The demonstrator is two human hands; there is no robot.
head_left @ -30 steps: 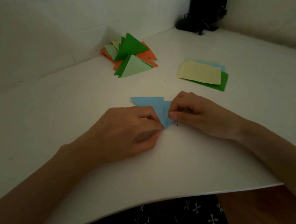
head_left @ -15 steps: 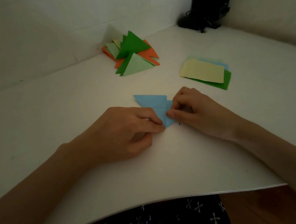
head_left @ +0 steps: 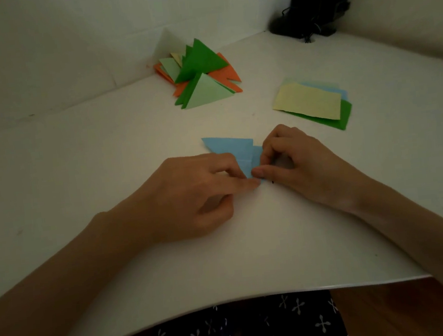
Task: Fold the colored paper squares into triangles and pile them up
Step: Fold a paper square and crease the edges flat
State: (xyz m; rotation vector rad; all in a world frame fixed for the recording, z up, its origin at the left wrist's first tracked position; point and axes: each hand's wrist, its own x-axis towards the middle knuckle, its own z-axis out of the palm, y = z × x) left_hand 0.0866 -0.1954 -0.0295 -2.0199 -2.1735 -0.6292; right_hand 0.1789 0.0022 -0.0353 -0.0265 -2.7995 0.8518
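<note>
Both hands pinch the blue paper (head_left: pixel 229 146) at its near tip, left hand (head_left: pixel 190 195) meeting right hand (head_left: pixel 302 164) there on the counter (head_left: pixel 104 152), so I judge I'm sharpening the crease, and next it goes onto the triangle pile (head_left: pixel 202 74) beyond.

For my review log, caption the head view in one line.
Left hand and right hand hold a half-folded blue paper on the table; triangle pile behind, unfolded sheets at right.

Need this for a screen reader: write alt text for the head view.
A left hand and right hand pinch a half-folded blue paper on a white table. Behind lie a pile of folded triangles and flat sheets.
</note>
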